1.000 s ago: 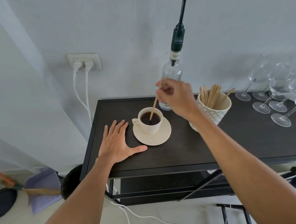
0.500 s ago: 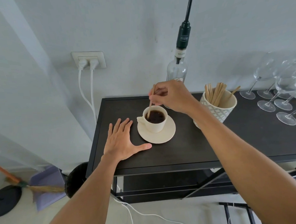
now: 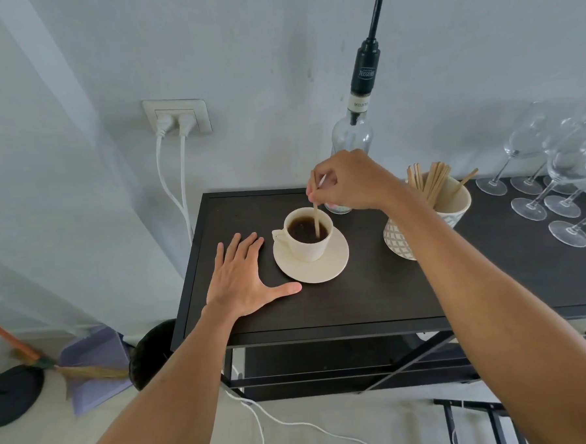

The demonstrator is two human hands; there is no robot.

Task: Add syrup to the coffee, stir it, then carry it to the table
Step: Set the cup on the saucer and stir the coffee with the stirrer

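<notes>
The right hand (image 3: 354,181) is pinched shut on a thin wooden stir stick (image 3: 316,217), thumb and fingertips closed around its upper end. The stick stands nearly upright, and its lower end dips into the dark coffee (image 3: 307,229) at the right side of the cup. That cream coffee cup (image 3: 307,236) sits on a matching saucer (image 3: 312,263), its handle pointing left, on the left half of a black shelf top (image 3: 373,295).

The left hand (image 3: 242,280) lies flat and open on the shelf top just left of the saucer, palm down, fingers spread and holding nothing. Its thumb reaches out toward the saucer's near edge; I cannot tell whether it touches.

Just behind the right hand, against the wall, stands a clear glass syrup bottle (image 3: 351,135) with a tall black pump (image 3: 368,65) on its neck. To the right of the cup, partly behind the right forearm, is a patterned ceramic cup (image 3: 453,203) full of more wooden stir sticks (image 3: 430,180). Further right, a group of wine glasses (image 3: 554,181) stands at the far right end of the shelf top.

On the wall to the left is a double socket (image 3: 177,116) with two white plugs, their cables hanging down. On the floor at the near left lie a broom (image 3: 37,357) and a lilac dustpan (image 3: 95,364).
</notes>
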